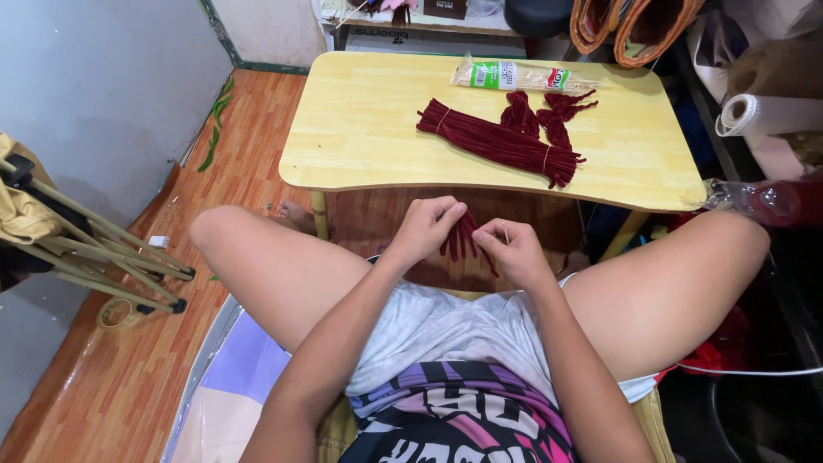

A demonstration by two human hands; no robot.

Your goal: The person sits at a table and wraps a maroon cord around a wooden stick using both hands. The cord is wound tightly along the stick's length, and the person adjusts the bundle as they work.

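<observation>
Both hands meet over the lap: the left hand (426, 227) has its fingers pinched on a small bunch of dark red pipe cleaners (461, 239), apparently to keep them gathered. The right hand (512, 251) has its fingertips closed on the strands just beside the left hand's. A larger tied bundle (497, 141) lies beyond on the yellow table (360, 129).

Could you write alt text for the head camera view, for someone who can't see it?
Seen from above, a seated person's left hand and right hand pinch a small bunch of dark red fuzzy stems over their lap. On the low yellow table ahead lie a tied bundle of red stems and a clear packet of wooden sticks.
</observation>
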